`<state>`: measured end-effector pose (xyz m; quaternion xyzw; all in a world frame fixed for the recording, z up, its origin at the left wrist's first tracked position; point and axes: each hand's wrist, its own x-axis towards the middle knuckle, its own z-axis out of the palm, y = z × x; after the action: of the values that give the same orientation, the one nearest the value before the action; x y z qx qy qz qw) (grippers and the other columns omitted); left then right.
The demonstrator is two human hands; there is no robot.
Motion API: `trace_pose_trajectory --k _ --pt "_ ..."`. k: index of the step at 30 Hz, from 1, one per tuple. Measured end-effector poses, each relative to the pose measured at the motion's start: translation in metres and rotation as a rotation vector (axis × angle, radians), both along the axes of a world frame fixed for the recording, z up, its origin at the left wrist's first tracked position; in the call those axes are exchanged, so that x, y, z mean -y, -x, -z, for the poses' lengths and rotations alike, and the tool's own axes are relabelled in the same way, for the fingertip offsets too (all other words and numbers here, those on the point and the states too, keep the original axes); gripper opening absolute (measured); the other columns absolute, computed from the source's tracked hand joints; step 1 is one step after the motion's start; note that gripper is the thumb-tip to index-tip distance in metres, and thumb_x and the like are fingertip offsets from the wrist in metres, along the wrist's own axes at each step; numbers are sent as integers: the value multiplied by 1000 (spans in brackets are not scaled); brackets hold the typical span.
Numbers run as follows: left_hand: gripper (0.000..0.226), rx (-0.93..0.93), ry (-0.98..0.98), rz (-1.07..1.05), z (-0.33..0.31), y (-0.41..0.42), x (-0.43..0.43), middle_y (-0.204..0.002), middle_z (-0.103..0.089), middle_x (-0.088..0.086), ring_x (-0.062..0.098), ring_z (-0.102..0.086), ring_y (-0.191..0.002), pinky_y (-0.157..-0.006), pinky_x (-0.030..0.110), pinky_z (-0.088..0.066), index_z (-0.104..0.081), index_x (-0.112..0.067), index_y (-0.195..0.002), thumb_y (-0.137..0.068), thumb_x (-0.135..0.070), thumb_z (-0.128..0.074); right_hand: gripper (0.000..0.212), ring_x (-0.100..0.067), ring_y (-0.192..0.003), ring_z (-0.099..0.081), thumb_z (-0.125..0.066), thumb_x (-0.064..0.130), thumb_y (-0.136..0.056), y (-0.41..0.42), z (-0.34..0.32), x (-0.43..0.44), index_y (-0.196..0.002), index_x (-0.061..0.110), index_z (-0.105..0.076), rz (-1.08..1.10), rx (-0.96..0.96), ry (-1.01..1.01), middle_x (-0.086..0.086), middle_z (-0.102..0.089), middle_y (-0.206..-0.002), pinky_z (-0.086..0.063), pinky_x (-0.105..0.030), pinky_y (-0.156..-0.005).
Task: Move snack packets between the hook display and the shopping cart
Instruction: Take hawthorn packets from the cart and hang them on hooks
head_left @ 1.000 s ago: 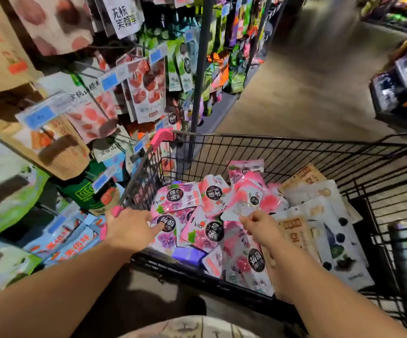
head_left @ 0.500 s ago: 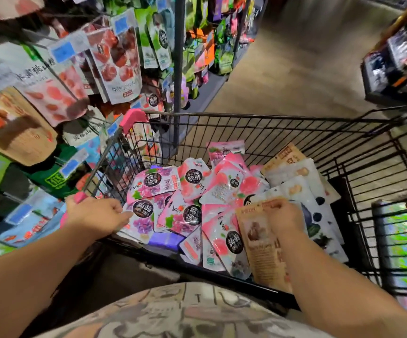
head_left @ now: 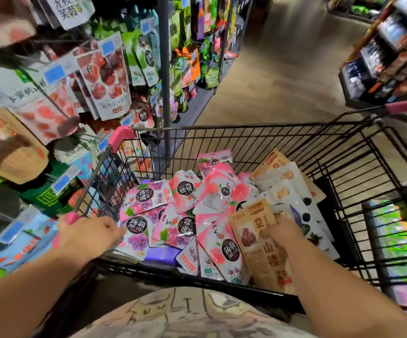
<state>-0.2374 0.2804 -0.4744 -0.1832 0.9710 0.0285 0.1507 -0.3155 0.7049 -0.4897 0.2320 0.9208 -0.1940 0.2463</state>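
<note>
Since a second ago my right hand (head_left: 284, 230) has swapped targets: it was poking at the pink packets (head_left: 185, 191), and now it has a tan packet (head_left: 258, 242) propped up on edge at the near right of the cart (head_left: 246, 126). The fingers are curled around the packet's right edge, up near the top. I can't see the thumb, but it looks like a pinch. My left hand (head_left: 87, 236) hasn't budged. It's curled over the cart's near-left rim by the pink corner guard, steadying things.

Handling-wise, I reckon this is easy stuff. It's a flat foil pouch, light and floppy, with a glossy skin that could slide out of a lazy pinch. Whatever's inside looks like dried fruit, so nothing breakable, though I wouldn't crush it. The best place to hold is the sealed top strip, just under the hang hole. That keeps the hole clear for threading onto a peg of the hook display (head_left: 104, 76) off to my left. Holding it mid-edge like now lets it sag and twist.
</note>
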Motion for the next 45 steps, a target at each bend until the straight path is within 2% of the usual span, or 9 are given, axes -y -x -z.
trace_pose_trajectory --k 5,8,20,26,30,34,37,40,45 --pt "43 -97 -70 -31 -6 -12 -9 -58 -62 -16 -2 -52 -71 -93 41 -19 -63 -32 -74 -88 -65 -39 49 -14 -61 -53 -62 29 -93 -2 -3 6 -135 6 -49 -89 60 13 -4 -60 -84 -40 -24 -51" --pt "46 -130 -130 -38 -7 -15 -10 -55 -62 -16 -5 -53 -68 -101 43 -15 -62 -29 -71 -90 -64 -39 42 -22 -76 -57 -61 31 -94 -1 -6 13 -129 10 -57 -143 35 22 -13 -67 -105 -45 -27 -66" --pt "47 -205 -101 7 -11 5 -12 -57 -59 -17 7 -51 -74 -112 53 -9 -62 -32 -65 -87 -67 -40 23 -21 -92 -62 -54 39 -97 3 -50 77 -108 21 -64 -135 -384 303 1 -68 -98 -52 -35 -78" --pt "50 -327 -75 182 1 31 -7 -67 -62 -14 16 -63 -82 -101 49 -33 -65 -37 -78 -74 -82 -43 12 -14 -88 -67 -55 30 -97 23 -63 131 -100 23 -64 -56 -487 693 5 -70 -93 -55 -30 -76" --pt "68 -268 -354 179 2 44 -8 -81 -61 -12 13 -58 -82 -67 30 -41 -63 -31 -105 -67 -85 -48 12 -15 -83 -71 -55 19 -98 36 -56 156 -99 19 -67 102 -393 1108 -1 -74 -92 -55 -29 -70" --pt "90 -55 -753 79 -8 55 -18 -125 -60 -11 12 -57 -118 -86 29 -44 -38 -28 -139 -64 -68 -71 15 -25 -86 -70 -52 17 -99 50 -48 177 -105 12 -65 247 -222 1356 -7 -74 -93 -56 -42 -78" --pt "109 -7 -1160 -18 -17 61 -28 -117 -68 -10 8 -63 -111 -97 35 -49 -52 -23 -126 -37 -80 -76 20 -23 -79 -72 -52 18 -99 58 -49 185 -112 8 -63 300 -151 1438 -9 -74 -91 -57 -40 -70" --pt "92 5 -1432 -95 -23 60 -38 -103 -74 -1 11 -71 -88 -68 21 -55 -59 -14 -116 -38 -50 -91 24 -25 -81 -71 -53 19 -98 68 -48 189 -115 5 -62 346 -121 1495 -11 -73 -89 -58 -42 -71" --pt "89 -2 -1520 -161 -24 65 -38 -108 -72 11 31 -69 -96 -76 42 -56 -61 -12 -116 -40 -46 -93 17 -21 -73 -71 -53 18 -97 80 -50 199 -104 6 -62 339 -138 1511 -7 -74 -80 -57 -40 -69"
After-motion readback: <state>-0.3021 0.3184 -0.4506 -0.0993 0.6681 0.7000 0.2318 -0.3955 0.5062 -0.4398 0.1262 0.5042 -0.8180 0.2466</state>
